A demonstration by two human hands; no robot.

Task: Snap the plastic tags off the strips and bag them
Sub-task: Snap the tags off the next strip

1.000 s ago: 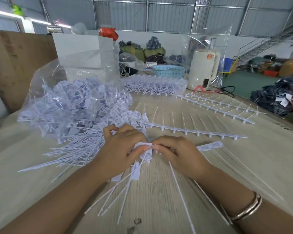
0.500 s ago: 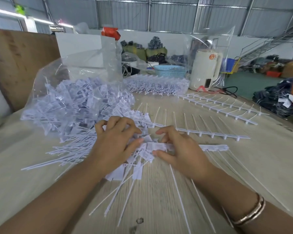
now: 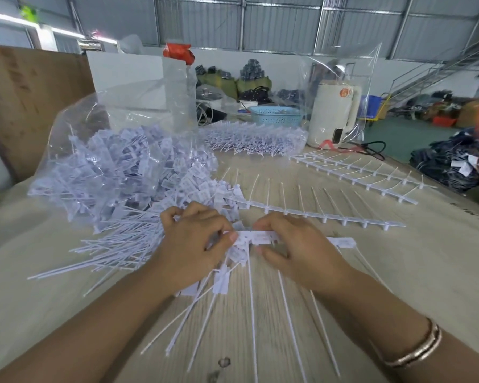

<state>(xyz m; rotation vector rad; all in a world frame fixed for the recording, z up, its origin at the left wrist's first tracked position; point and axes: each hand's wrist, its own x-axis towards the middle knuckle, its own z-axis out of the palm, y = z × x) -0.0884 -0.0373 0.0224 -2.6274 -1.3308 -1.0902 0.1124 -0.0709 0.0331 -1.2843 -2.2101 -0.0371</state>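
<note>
My left hand (image 3: 190,246) grips a bunch of loose white tags (image 3: 221,283) whose thin tails fan toward me over the table. My right hand (image 3: 296,250) pinches the strip of joined tags (image 3: 260,236), which runs rightward under the hand to a free end near the table's middle. Thumbs of both hands meet at the strip's left end. A clear plastic bag (image 3: 116,161) full of snapped tags lies open behind my left hand, tags spilling from its mouth.
Bare stripped spines (image 3: 329,217) lie behind my hands, more spines (image 3: 357,175) farther right. A pile of whole strips (image 3: 255,139) sits at the back, with a blue basket (image 3: 277,116) and a white kettle (image 3: 333,114). A wooden board (image 3: 25,106) stands left.
My right hand slid left along the strip and closed on it beside the left thumb. The left hand kept its bundle of tags.
</note>
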